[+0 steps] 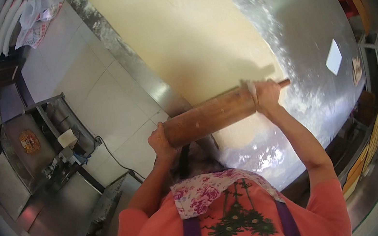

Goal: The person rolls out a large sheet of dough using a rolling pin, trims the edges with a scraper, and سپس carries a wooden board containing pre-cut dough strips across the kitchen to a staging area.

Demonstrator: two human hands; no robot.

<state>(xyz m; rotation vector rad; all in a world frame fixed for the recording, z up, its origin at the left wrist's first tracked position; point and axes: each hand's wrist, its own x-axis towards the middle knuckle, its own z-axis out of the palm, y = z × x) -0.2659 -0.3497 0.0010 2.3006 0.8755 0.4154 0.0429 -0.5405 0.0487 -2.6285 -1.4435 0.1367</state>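
A large wooden rolling pin (211,116) is held crosswise in front of me, its right end a little farther away than its left. My left hand (159,143) is closed round the left end, which sits past the table's edge. My right hand (266,95) is closed at the right end, and the tip of the thin handle sticks out beyond it. Under and beyond the pin lies a long, wide sheet of pale yellow dough (185,30). Whether the pin touches the dough I cannot tell.
The dough lies on a steel table (300,28) dusted with flour. A white scraper-like piece (334,57) lies at its right. Stacked white sacks (2,26) are far left. A metal machine (31,141) and a black cable (119,160) stand left, on and beside the tiled floor (98,102).
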